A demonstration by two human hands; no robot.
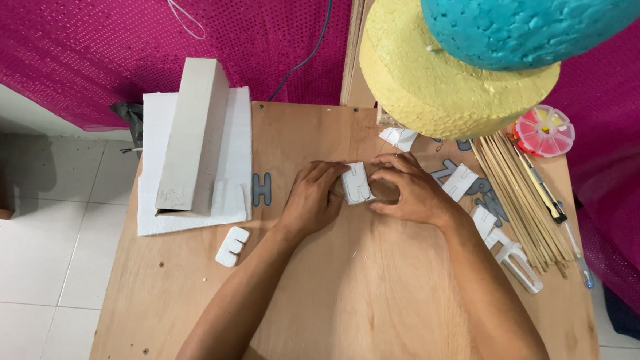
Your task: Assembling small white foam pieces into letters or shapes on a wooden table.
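Observation:
Both my hands meet at the middle of a plywood board (355, 295). Between them lies a small white foam block (356, 183) with pencil lines drawn on it. My left hand (310, 199) presses its fingertips on the block's left side. From the right, my right hand (408, 190) curls its fingers around the block's other edge. The block rests flat on the board.
A white foam sheet (237, 133) with a tall cardboard box (193, 132) lies at the left. A grey letter cutout (261, 189) and a white foam cutout (231, 246) lie near it. Wooden skewers (518, 199), foam cutouts (460, 182), a round bead box (544, 131) and stacked yellow and teal foam discs (446, 86) are at the right.

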